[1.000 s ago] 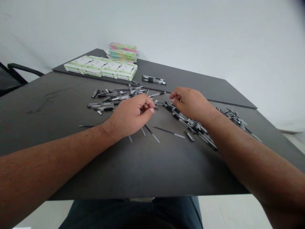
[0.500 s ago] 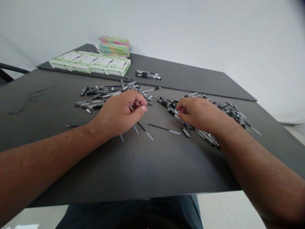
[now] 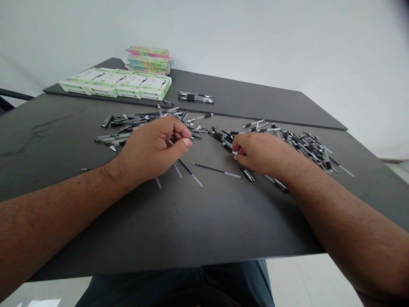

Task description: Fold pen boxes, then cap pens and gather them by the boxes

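Note:
My left hand [image 3: 153, 147] hovers at the middle of the table, its fingers curled and the thumb close to the index fingertip. Whatever it may hold is too small or hidden to make out. Below it lie loose pen refills, one of them a black-and-clear refill [image 3: 215, 169] between the hands. My right hand [image 3: 260, 151] is closed at a diagonal row of black-gripped clear pens [image 3: 222, 138]; its thumb and fingers pinch around a pen there. The palm and wrist hide part of that row. Beside this hand rests a short black pen cap [image 3: 247, 175].
Pen parts lie in a left pile [image 3: 137, 119] and a right pile [image 3: 306, 147]. On a raised dark board [image 3: 249, 96] stand flat white-green boxes [image 3: 118, 83], colourful packets [image 3: 148, 59] and a small bundle of pens [image 3: 196, 97]. A pale wall rises behind.
The view has shifted slightly, so the table's contents appear a little further left. The right hand has shifted slightly along the pen row; the left hand keeps nearly the same curled pose.

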Tool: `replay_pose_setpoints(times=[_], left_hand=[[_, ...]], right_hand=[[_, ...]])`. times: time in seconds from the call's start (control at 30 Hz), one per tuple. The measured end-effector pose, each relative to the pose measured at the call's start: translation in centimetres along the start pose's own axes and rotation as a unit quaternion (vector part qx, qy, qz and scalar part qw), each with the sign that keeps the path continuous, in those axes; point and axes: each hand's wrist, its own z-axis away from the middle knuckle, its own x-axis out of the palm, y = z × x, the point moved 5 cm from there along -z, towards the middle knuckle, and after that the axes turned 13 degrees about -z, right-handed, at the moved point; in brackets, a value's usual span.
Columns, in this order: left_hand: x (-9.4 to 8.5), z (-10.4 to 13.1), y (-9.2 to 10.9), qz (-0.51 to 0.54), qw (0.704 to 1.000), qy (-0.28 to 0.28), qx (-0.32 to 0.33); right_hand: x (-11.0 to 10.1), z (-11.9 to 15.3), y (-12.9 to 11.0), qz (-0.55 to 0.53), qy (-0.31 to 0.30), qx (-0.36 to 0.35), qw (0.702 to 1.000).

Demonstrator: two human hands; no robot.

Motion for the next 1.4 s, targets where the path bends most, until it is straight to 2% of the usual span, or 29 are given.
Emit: replay_pose_setpoints(times=[0.37,0.8,1.07,1.4], left_hand=[[0.0,0.0,0.3,0.003,1.000,0.000,0.004],[0.0,-0.1,0.3,0.000,1.000,-0.010,0.009],[0.0,-0.1,0.3,-0.004,1.000,-0.012,0.005],[-0.1,-0.1,0.5,-0.004,1.000,-0.009,0.008]], right_hand=[[0.4,-0.2,-0.2,-0.018,-0.002,-0.021,1.000],[0.6,-0.3,-0.3,-0.018,0.007,0.009,1.000],[0.8,-0.4,-0.8,-0.034,0.025,0.000,0.999],[-1.8,0.1,-1.3,-0.037,0.099,-0.001,0.994]])
